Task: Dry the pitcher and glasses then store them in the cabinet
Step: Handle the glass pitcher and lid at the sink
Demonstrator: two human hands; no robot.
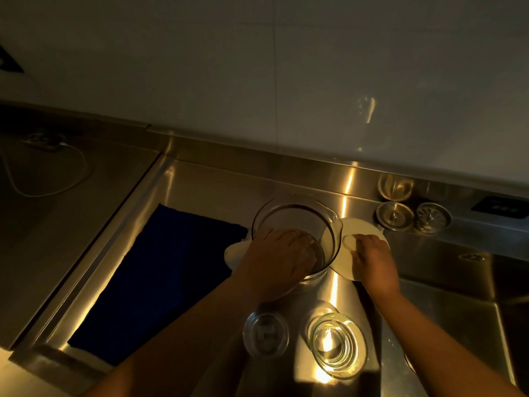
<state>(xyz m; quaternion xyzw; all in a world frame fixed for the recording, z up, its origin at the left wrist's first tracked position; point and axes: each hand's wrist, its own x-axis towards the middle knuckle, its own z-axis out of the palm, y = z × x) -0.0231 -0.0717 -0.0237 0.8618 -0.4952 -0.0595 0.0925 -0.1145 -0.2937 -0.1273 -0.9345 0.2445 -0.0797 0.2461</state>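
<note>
On the steel counter (200,179) by the sink, the pitcher (294,216) stood upright, and drying was under way. Left hand (274,253) lay over its near rim, fingers dipped inside; whether they gripped anything, I couldn't tell. Right hand (372,257) curled round a pale cloth (359,227) pressed against the pitcher's outer wall by the spout. Two glasses (337,345) waited just in front, untouched, and a blue towel (160,270) lay to the left. No cabinet was in sight, so by my reckoning this was early: pitcher part-wiped, glasses and storing all left
</note>
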